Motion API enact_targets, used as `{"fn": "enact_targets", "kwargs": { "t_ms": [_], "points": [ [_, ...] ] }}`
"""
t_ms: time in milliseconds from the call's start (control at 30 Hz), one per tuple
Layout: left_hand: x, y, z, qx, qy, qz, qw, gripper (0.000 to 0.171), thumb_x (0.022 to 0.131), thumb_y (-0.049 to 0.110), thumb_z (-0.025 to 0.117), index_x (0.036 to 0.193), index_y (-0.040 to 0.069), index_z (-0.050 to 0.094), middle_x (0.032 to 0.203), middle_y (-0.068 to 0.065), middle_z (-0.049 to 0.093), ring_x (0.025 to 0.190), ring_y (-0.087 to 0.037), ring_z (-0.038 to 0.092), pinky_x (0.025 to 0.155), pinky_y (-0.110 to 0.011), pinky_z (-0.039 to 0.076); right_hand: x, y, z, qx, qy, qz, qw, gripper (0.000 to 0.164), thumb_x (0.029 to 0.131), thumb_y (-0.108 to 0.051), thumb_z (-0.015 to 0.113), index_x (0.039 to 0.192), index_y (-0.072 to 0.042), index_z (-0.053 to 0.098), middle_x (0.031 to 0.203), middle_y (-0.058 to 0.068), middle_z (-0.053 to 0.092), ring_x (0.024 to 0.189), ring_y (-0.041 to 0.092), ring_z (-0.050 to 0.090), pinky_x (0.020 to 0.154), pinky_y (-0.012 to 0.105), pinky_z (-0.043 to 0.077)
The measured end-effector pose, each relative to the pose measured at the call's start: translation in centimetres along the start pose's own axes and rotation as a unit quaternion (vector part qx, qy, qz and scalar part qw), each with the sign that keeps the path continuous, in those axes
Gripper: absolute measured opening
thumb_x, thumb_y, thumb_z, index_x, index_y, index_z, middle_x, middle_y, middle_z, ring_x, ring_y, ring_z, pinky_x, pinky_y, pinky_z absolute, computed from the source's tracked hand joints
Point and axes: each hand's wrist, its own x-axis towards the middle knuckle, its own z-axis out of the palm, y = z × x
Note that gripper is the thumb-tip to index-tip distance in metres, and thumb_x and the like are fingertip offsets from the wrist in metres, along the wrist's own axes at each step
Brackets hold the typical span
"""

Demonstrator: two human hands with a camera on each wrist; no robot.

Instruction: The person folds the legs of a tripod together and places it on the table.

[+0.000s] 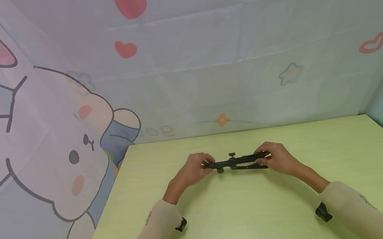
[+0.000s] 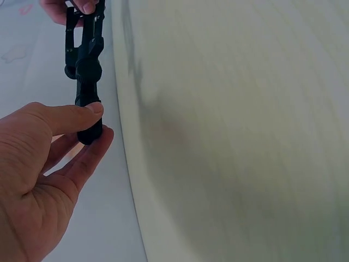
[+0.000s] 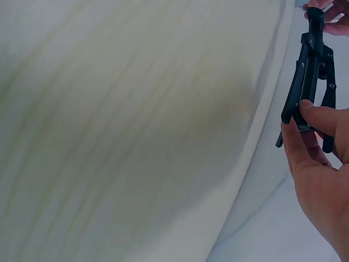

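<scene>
A small black tripod [image 1: 240, 161] lies level across both hands over the far part of the table. My left hand [image 1: 194, 168] pinches its rounded narrow end between thumb and fingertips, as the left wrist view shows with the tripod [image 2: 88, 68] close up. At the other end, my right hand [image 1: 281, 159] grips the leg side with thumb and fingers. The legs [image 3: 329, 109] sit close to the centre column, slightly spread, in the right wrist view. Two knobs stick out from the body, one upward [image 1: 232, 155] and one downward [image 1: 220, 170].
The pale yellow-green table [image 1: 235, 215] stretches beneath both arms, its far edge meeting a cloth backdrop [image 1: 196, 92] printed with hearts and a rabbit. Black wrist devices [image 1: 323, 212] show at both sleeves. The hands' shadows fall on the tabletop.
</scene>
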Motion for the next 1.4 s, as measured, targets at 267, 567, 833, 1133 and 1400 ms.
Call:
{"fn": "enact_targets", "kwargs": {
  "t_ms": [267, 567, 833, 1133, 1400],
  "points": [
    [0.4, -0.3, 0.8, 0.032, -0.010, -0.002, 0.9994, 0.021, 0.091, -0.004, 0.077, 0.111, 0.004, 0.075, 0.110, -0.011, 0.073, 0.101, -0.028, 0.072, 0.083, -0.030, 0.062, -0.4, 0.9, 0.6, 0.002, -0.014, 0.000, 1.000, 0.018, 0.087, 0.005, 0.080, 0.104, 0.005, 0.074, 0.098, 0.012, 0.069, 0.088, 0.029, 0.073, 0.073, 0.032, 0.065],
    [0.4, -0.8, 1.4, 0.055, -0.025, -0.001, 0.9982, 0.021, 0.091, -0.002, 0.078, 0.110, 0.005, 0.075, 0.109, -0.010, 0.074, 0.099, -0.025, 0.074, 0.084, -0.031, 0.062, -0.6, 1.3, 0.9, 0.004, -0.045, 0.022, 0.999, 0.017, 0.091, 0.001, 0.078, 0.108, 0.003, 0.074, 0.103, 0.012, 0.068, 0.091, 0.028, 0.072, 0.073, 0.028, 0.064],
    [0.5, -0.9, 1.7, 0.071, -0.025, 0.006, 0.9972, 0.021, 0.091, -0.003, 0.078, 0.111, 0.004, 0.075, 0.108, -0.010, 0.074, 0.101, -0.026, 0.073, 0.087, -0.036, 0.061, -0.5, 1.2, 1.0, -0.004, -0.046, 0.016, 0.999, 0.017, 0.090, 0.000, 0.079, 0.106, 0.002, 0.074, 0.101, 0.011, 0.069, 0.090, 0.029, 0.072, 0.073, 0.031, 0.064],
    [0.3, -0.5, 1.7, 0.099, -0.031, 0.005, 0.9946, 0.021, 0.092, -0.003, 0.076, 0.112, 0.004, 0.074, 0.106, -0.009, 0.073, 0.101, -0.024, 0.068, 0.089, -0.037, 0.059, -0.3, 1.3, 1.0, -0.013, -0.051, 0.022, 0.998, 0.018, 0.091, -0.001, 0.080, 0.107, 0.002, 0.074, 0.102, 0.011, 0.070, 0.090, 0.028, 0.072, 0.071, 0.030, 0.063],
    [0.2, -0.8, 1.7, 0.103, -0.028, 0.004, 0.9942, 0.023, 0.093, -0.003, 0.073, 0.115, 0.004, 0.075, 0.108, -0.009, 0.073, 0.103, -0.024, 0.067, 0.091, -0.038, 0.057, -0.2, 1.2, 0.8, -0.014, -0.051, 0.019, 0.998, 0.018, 0.090, -0.001, 0.079, 0.107, 0.002, 0.074, 0.102, 0.011, 0.071, 0.087, 0.026, 0.072, 0.067, 0.029, 0.061]
  ]
}}
